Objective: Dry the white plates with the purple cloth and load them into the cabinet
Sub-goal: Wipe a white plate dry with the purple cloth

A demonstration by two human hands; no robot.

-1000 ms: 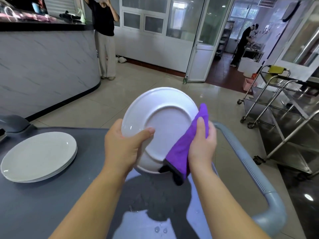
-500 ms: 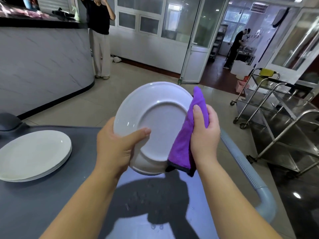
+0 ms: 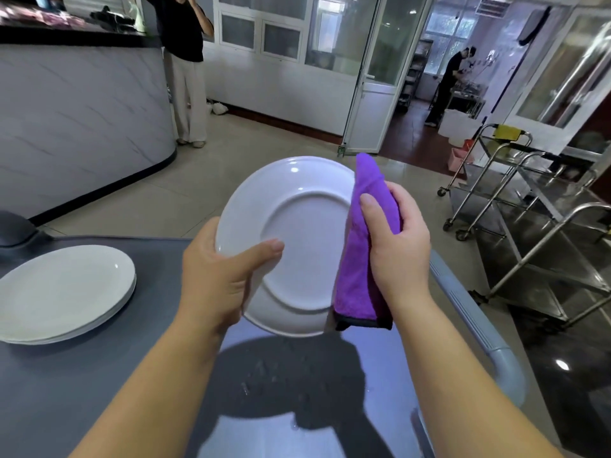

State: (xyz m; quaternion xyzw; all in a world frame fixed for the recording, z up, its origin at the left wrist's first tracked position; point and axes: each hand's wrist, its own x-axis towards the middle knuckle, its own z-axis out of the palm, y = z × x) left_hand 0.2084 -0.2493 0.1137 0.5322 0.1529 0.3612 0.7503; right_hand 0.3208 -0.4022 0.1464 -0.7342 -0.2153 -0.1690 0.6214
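A pale, curved counter (image 3: 82, 120) with a dark top fills the upper left of the frame. Across the lower left and bottom spreads the grey top of a cart (image 3: 66, 391), its light rail running down the lower right. Steel trolleys (image 3: 529, 252) stand on the shiny floor at the right edge. A glass door (image 3: 373, 71) hangs open at upper centre. One person (image 3: 185, 77) in a dark top and pale trousers stands by the counter's end, and another (image 3: 446, 84), in dark clothes, works in the back room at upper right.

At the left edge, a stack (image 3: 62, 292) of white plates lies flat on the cart. Well apart from it, at the centre of the frame, a single plate (image 3: 304, 233) is held up above the cart, tilted, with its underside and foot ring towards us. The purple cloth (image 3: 357, 276) is folded over the plate's right rim and hangs down to a dark hem.

The left hand (image 3: 215, 282) grips the plate's lower left rim, thumb laid across the underside and fingers hidden behind. The right hand (image 3: 396, 246) is closed round the cloth, thumb pressed on its front and fingers wrapped behind it. Small water drops (image 3: 261, 375) dot the cart top in the plate's shadow.
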